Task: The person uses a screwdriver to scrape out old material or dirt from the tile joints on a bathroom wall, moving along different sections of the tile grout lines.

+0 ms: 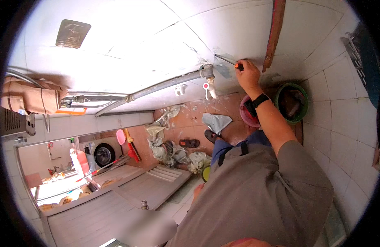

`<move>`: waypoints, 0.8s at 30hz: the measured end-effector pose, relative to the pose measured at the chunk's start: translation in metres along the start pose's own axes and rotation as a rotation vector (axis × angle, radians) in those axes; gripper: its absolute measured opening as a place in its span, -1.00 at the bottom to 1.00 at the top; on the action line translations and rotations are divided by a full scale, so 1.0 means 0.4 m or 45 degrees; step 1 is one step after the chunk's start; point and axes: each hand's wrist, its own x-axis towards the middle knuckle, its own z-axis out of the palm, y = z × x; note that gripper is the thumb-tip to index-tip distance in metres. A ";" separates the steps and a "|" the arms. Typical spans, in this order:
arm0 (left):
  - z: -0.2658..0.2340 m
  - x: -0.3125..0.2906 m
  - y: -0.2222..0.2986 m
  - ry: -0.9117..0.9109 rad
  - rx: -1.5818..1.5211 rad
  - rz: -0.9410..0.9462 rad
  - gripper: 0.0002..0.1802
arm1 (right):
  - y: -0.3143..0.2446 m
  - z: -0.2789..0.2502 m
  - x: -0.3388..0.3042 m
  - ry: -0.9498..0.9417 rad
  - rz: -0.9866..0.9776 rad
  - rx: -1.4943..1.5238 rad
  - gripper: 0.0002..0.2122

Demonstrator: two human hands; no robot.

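My right hand (248,76), with a black band on its wrist, is closed round the black and orange handle of a screwdriver (227,60). The screwdriver's thin shaft points left, and its tip meets the white tiled wall (157,45) or lies very close to it. Around the tip are a grey smeared patch (223,69) and tile joints. Just left of it, a grey pipe (169,83) ends in a tap (210,88) with a red-marked handle. Only a little of my left hand (197,191) shows beside my shirt, near a yellow-green round container (205,173); its fingers are hidden.
A pink basin (246,115) and a green bucket (302,116) stand by the wall. Plastic bags (179,155), a grey sheet (216,122) and a sandal (189,143) lie on the brown floor. A brown strip (274,37) hangs above; a door (112,206) stands at lower left.
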 end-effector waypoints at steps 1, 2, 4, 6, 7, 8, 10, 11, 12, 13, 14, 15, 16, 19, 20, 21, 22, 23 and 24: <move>-0.006 -0.001 0.005 0.001 -0.018 -0.022 -0.59 | 0.000 0.002 -0.003 0.003 0.001 0.001 -0.76; -0.012 0.001 0.012 0.000 -0.040 -0.048 -0.58 | -0.001 0.003 -0.007 -0.023 0.021 0.015 -0.76; -0.023 -0.004 0.039 -0.009 -0.052 -0.119 -0.57 | 0.000 0.010 -0.011 -0.046 0.040 0.032 -0.76; -0.033 -0.036 0.108 -0.048 0.054 -0.115 -0.58 | 0.012 0.020 -0.020 -0.062 0.051 0.063 -0.77; -0.039 -0.081 0.182 -0.003 -0.072 -0.005 -0.58 | 0.026 0.018 -0.027 -0.056 0.060 0.053 -0.77; -0.041 -0.089 0.188 0.029 -0.140 0.046 -0.59 | 0.029 0.019 -0.027 -0.047 0.017 0.039 -0.78; -0.045 -0.091 0.204 0.044 -0.243 -0.021 -0.59 | 0.041 0.014 -0.031 -0.039 -0.024 0.027 -0.78; -0.043 -0.094 0.216 0.038 -0.267 -0.079 -0.59 | 0.054 0.010 -0.034 -0.082 -0.046 0.033 -0.78; -0.043 -0.096 0.228 0.031 -0.288 -0.137 -0.58 | 0.070 0.006 -0.039 -0.126 -0.068 0.039 -0.78; -0.043 -0.102 0.237 0.055 -0.287 -0.141 -0.57 | 0.090 0.004 -0.048 -0.126 -0.071 0.041 -0.78; -0.043 -0.110 0.254 0.076 -0.281 -0.145 -0.56 | 0.113 -0.002 -0.062 -0.238 -0.086 0.013 -0.78; -0.043 -0.107 0.242 0.077 -0.285 -0.147 -0.56 | 0.136 -0.002 -0.079 -0.353 -0.103 -0.009 -0.78; -0.045 -0.104 0.230 0.054 -0.315 -0.119 -0.56 | 0.155 -0.004 -0.103 -0.355 -0.106 -0.008 -0.78; -0.033 -0.062 0.122 0.039 -0.362 -0.105 -0.55 | 0.168 -0.029 -0.203 -0.780 -0.079 -0.074 -0.82; -0.025 -0.050 0.096 0.038 -0.373 -0.108 -0.55 | 0.159 -0.050 -0.241 -0.835 -0.100 -0.001 -0.83; -0.024 -0.053 0.113 0.033 -0.378 -0.110 -0.55 | 0.186 -0.054 -0.301 -0.909 -0.087 0.087 -0.84; -0.030 -0.065 0.156 0.024 -0.240 0.011 -0.56 | 0.203 -0.052 -0.360 -0.987 -0.076 0.178 -0.85; -0.039 -0.082 0.232 0.010 -0.233 0.052 -0.57 | 0.160 -0.091 -0.364 -1.033 -0.186 0.274 -0.85; -0.051 -0.104 0.319 -0.011 -0.220 0.096 -0.57 | 0.100 -0.141 -0.354 -1.075 -0.288 0.365 -0.84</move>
